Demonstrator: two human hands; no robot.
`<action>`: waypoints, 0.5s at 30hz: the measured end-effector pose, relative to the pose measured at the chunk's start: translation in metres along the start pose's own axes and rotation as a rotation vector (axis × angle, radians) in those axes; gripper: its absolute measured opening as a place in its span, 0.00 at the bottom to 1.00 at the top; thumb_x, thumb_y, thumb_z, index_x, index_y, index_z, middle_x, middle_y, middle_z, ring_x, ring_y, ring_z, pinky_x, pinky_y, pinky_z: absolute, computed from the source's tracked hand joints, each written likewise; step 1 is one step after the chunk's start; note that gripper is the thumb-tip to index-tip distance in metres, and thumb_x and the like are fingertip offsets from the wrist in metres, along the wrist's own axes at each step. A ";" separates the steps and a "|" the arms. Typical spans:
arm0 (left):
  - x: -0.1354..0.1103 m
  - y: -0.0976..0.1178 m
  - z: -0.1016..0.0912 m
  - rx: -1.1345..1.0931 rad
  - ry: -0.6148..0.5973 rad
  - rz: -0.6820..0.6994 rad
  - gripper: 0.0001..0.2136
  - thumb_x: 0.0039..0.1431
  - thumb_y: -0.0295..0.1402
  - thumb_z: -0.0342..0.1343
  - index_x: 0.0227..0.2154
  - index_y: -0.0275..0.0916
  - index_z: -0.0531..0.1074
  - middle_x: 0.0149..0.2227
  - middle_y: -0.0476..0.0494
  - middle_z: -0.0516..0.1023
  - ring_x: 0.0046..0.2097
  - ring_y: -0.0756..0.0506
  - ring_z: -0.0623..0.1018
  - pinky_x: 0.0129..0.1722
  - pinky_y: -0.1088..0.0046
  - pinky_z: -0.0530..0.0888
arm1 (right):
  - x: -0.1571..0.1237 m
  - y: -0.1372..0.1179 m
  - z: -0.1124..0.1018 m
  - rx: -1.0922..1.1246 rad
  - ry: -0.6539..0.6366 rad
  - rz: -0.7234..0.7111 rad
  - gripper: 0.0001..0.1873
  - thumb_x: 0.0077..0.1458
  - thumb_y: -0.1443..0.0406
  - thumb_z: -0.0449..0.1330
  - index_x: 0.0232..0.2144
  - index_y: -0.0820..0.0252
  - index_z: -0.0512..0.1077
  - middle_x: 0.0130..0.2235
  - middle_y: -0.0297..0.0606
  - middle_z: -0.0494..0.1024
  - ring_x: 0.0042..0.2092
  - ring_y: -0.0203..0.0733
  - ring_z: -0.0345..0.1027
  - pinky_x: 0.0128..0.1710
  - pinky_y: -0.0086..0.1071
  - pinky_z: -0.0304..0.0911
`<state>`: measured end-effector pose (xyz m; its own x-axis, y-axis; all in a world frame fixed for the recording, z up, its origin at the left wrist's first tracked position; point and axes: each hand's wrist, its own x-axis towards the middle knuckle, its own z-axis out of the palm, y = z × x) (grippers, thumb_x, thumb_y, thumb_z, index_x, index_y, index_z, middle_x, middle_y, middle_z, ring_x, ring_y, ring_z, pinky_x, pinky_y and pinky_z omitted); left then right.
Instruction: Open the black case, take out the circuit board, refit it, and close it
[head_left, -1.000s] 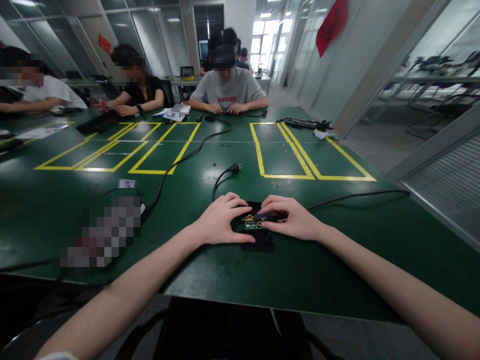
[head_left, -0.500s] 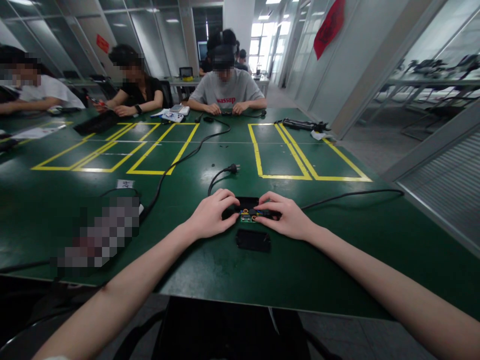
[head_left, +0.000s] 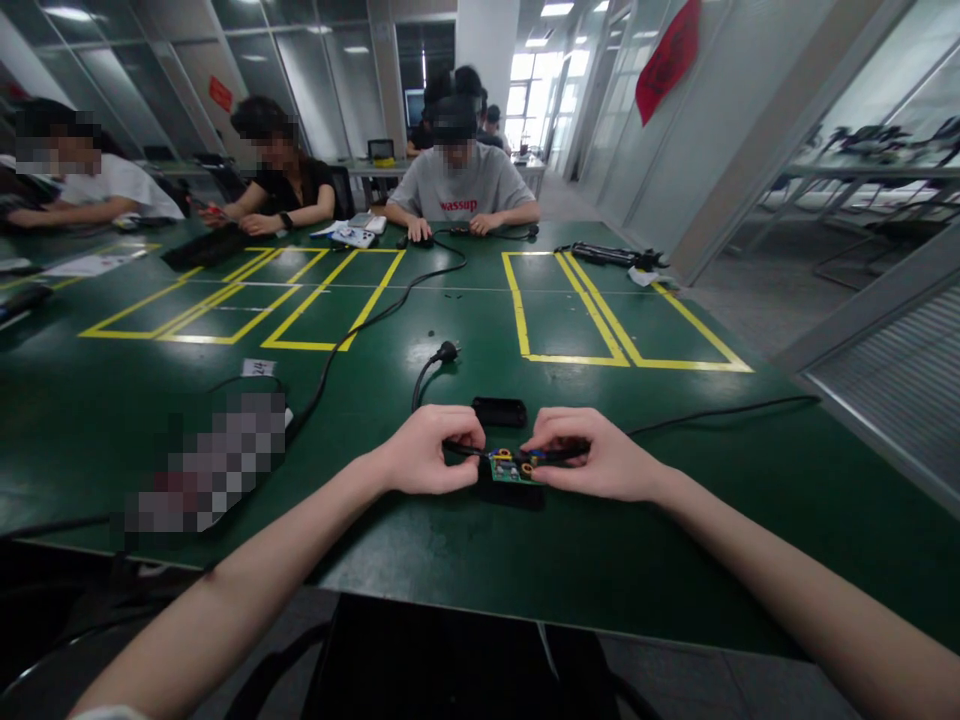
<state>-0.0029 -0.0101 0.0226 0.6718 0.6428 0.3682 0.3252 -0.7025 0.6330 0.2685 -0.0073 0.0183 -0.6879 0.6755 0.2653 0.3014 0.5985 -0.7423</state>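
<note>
What looked like an office workroom, a large green table [head_left: 600, 575] marked with yellow tape [head_left: 577, 360], people [head_left: 469, 182] who sat across it, glass partitions [head_left: 319, 85] and ceiling lights [head_left: 556, 10] that showed beyond it

The far window [head_left: 519, 98] glares white, while the dim green table [head_left: 420, 560] shows soft reflections.

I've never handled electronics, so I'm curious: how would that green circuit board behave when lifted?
The green circuit board is probably stiff, being a flat plate. Its exposed components look fragile. Black cables at both ends may tug it.
</note>
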 end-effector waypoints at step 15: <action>-0.004 -0.011 -0.004 0.074 -0.079 -0.148 0.01 0.51 0.29 0.56 0.28 0.38 0.71 0.25 0.54 0.68 0.25 0.53 0.66 0.26 0.79 0.63 | 0.003 0.009 0.012 -0.248 0.032 -0.114 0.11 0.62 0.61 0.65 0.43 0.61 0.80 0.36 0.41 0.79 0.33 0.39 0.73 0.31 0.31 0.66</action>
<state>-0.0114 -0.0035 0.0168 0.6620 0.7171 0.2180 0.4706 -0.6241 0.6237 0.2614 -0.0045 0.0053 -0.7068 0.6084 0.3610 0.3780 0.7561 -0.5343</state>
